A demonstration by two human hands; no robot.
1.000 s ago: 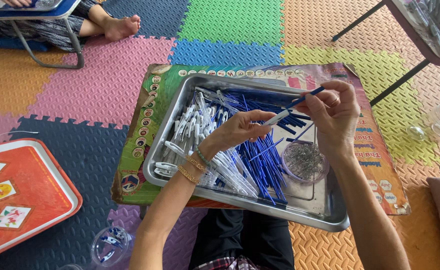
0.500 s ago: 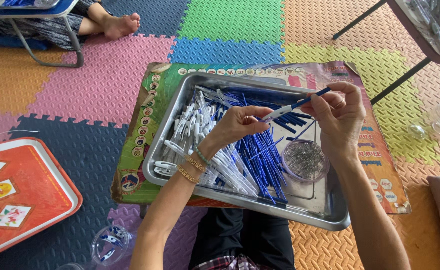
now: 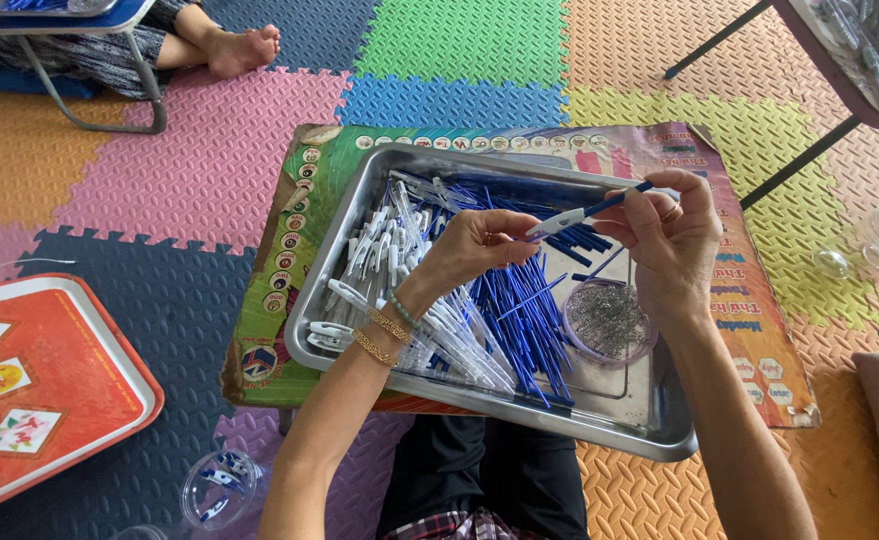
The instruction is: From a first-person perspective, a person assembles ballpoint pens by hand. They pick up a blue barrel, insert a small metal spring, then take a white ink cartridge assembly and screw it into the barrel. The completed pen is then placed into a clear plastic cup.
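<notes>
A steel tray (image 3: 660,430) rests on a printed board (image 3: 760,330) over my lap. It holds a heap of blue pen refills (image 3: 525,310), clear and white pen barrels (image 3: 375,250) and a small round dish of metal springs (image 3: 608,320). Above the tray my left hand (image 3: 470,250) and my right hand (image 3: 670,235) hold one pen (image 3: 582,212) between them, white at the left end, blue at the right. My left fingers pinch the white end; my right fingers pinch the blue end.
An orange tray (image 3: 45,390) with picture cards lies at the left on the foam mat floor. A clear cup (image 3: 218,487) with pen parts stands near my knee. Another person's foot (image 3: 245,48) and a stool frame are top left; a table leg (image 3: 790,160) top right.
Both hands have shifted slightly lower and closer together on the pen; the pen stays held between them above the tray.
</notes>
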